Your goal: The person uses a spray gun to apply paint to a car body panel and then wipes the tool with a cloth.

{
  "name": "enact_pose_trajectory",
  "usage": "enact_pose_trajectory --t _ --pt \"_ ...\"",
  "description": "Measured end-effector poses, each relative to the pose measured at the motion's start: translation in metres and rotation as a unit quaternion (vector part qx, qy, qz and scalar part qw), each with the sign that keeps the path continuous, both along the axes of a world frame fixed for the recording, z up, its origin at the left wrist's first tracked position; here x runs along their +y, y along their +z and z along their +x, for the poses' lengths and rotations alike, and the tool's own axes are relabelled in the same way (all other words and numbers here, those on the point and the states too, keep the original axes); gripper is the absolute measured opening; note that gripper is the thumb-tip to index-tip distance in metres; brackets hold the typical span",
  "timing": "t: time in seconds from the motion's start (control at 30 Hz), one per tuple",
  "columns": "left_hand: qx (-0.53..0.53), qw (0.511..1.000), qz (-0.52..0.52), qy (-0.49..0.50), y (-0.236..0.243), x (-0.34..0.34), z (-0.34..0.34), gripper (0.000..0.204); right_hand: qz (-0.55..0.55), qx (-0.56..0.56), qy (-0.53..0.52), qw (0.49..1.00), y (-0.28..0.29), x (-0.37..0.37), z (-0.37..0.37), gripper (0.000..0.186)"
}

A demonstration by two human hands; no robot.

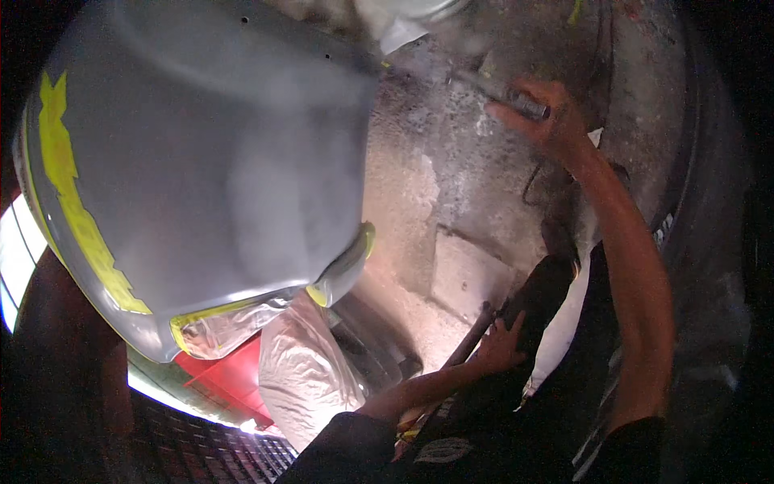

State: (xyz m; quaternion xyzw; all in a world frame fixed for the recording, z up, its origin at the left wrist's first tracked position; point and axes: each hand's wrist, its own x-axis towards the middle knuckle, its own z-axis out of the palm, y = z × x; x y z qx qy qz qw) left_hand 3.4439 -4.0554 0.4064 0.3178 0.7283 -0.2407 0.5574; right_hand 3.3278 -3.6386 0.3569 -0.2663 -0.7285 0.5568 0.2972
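My right hand [544, 117] is raised at the upper right, closed around a slim grey tool [528, 105]. A round end of the tool shows in my palm, and its narrow part points left toward the grey car panel [210, 153]. The tool's exact kind is too blurred to tell. Low and near my body, my left hand [501, 347] lies against my dark-clothed leg with its fingers apart. A dark rod or hose [470, 343] runs just left of it. Yellow-green masking tape [68, 185] edges the panel's left side, with a gap between panel and both hands.
Clear plastic film [222, 329] is taped at the panel's front corner. Below it are a red surface [234, 375] and a crumpled pale cover [306, 375]. The worn concrete floor [468, 185] has a square slab. A pale round object [419, 6] stands at the top.
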Motion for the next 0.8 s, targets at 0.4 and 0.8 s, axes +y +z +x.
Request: enact_pose_trajectory --t 0.4,0.8 --pt "0.023 0.997 -0.025 0.075 0.019 0.022 -0.006 0.11 -0.031 -0.02 0.065 0.997 0.098 -0.012 0.01 0.041" --pt "-0.026 0.992 0.031 0.116 0.02 -0.01 -0.015 0.103 -0.006 0.084 0.313 0.946 0.235 -0.081 0.024 0.036"
